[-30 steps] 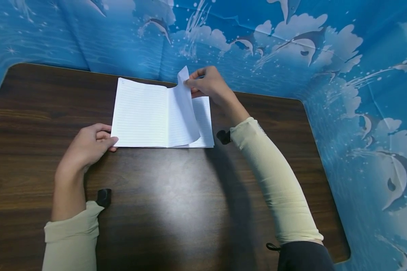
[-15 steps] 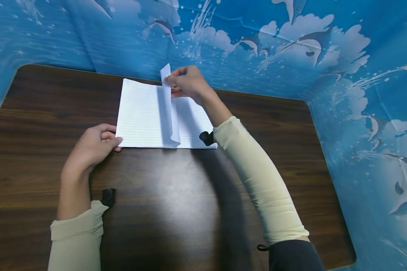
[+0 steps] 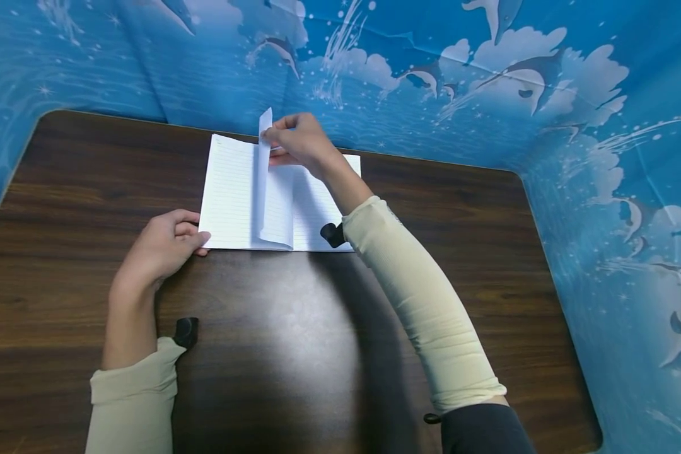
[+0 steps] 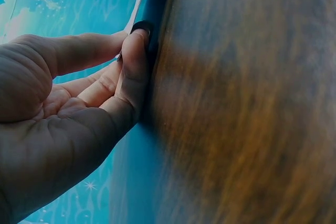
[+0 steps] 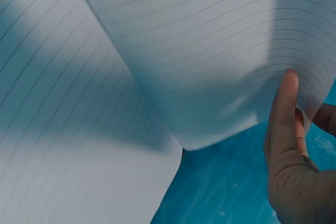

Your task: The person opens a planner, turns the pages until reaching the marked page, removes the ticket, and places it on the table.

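Observation:
An open notebook (image 3: 232,195) with white lined pages lies near the far edge of the table. At its lower left corner, my left hand (image 3: 164,246) pinches the edge between thumb and fingers; the left wrist view shows the same hand (image 4: 79,87) gripping the thin edge from the side. My right hand (image 3: 301,142) holds the top outer corner of a single page (image 3: 276,208), which stands raised and curved over the left half. In the right wrist view, fingers (image 5: 286,114) and thumb pinch that lifted page (image 5: 199,51).
The dark wooden table (image 3: 284,353) extends around the notebook. A blue cloth (image 3: 215,69) printed with dolphins hangs behind the table and along its right side. Small black devices (image 3: 186,332) sit at both wrists, over the pale sleeves.
My right hand has moved left, carrying the lifted page from the right half over past the fold. My left hand stays at the notebook's lower left corner.

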`<state>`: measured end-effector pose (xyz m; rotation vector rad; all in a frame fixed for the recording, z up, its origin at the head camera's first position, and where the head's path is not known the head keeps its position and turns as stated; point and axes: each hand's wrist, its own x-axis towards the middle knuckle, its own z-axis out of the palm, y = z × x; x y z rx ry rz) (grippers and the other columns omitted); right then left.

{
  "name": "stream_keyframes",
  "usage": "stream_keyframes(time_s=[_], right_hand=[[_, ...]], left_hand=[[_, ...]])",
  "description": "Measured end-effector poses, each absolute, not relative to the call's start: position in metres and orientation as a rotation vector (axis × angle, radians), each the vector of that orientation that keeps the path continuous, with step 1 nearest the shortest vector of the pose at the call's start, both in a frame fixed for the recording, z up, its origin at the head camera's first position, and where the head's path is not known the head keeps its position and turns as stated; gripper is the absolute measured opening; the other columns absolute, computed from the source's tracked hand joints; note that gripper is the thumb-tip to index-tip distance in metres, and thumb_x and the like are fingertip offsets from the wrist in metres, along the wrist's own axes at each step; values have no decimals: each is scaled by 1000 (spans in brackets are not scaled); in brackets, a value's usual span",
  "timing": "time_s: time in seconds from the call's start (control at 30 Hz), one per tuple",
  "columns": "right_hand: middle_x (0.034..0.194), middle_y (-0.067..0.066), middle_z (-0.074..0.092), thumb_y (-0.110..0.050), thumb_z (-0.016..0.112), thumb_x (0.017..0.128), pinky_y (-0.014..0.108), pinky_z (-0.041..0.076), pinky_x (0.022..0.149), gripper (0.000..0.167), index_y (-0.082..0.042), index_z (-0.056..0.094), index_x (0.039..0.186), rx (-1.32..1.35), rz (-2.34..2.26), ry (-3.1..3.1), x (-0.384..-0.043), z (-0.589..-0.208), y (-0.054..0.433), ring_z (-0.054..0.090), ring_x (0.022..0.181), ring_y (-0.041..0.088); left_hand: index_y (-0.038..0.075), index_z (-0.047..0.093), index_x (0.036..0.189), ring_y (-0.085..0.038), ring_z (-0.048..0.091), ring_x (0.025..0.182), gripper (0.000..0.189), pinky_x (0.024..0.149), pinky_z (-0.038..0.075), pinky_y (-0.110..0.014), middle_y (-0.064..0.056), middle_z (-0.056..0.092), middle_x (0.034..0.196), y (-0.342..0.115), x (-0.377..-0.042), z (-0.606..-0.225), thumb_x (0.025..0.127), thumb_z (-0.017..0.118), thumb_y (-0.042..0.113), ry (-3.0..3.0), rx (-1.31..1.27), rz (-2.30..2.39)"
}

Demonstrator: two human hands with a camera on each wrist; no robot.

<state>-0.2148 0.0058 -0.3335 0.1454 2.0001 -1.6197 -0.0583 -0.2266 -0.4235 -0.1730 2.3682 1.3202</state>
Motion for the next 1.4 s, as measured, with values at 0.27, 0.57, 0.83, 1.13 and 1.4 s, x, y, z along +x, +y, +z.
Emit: stream_keyframes(time_s=[0.27,0.57,0.83,1.13,1.4], right_hand=[[105,10,69,-7,67,106,37,63,94,9,-1,67,111,186,-1660,1914,-213,-354,-18,70,80,17],[85,12,72,-6,66,105,36,64,91,8,0,63,109,176,-1617,1932,-209,-384,-36,71,72,18],[83,11,71,-2,66,104,31,64,85,9,-3,59,98,198,-1624,1959,-207,-396,-47,69,69,16],[88,14,73,-1,67,102,28,64,84,6,4,69,100,167,-1569,2026,-205,-402,-54,68,71,13],[106,14,75,2,72,98,22,62,78,22,7,75,120,77,-1450,2118,-205,-402,-53,67,76,11]], left_hand=[[-9,35,159,-5,68,77,58,69,53,-23,-11,73,106,-226,-59,-421,112,58,16,2332,-239,1312],[-8,36,160,-2,70,82,55,74,54,-14,-30,65,138,-224,-58,-422,116,48,23,2317,-230,1346],[-4,38,161,-7,72,85,62,85,50,-21,-27,67,141,-225,-56,-422,116,44,39,2333,-247,1333],[-2,43,157,-13,65,83,63,86,42,-35,-4,78,101,-227,-58,-422,109,65,31,2348,-226,1306],[-6,40,158,-7,67,77,62,72,50,-24,-11,77,107,-226,-59,-422,109,66,21,2349,-217,1302]])
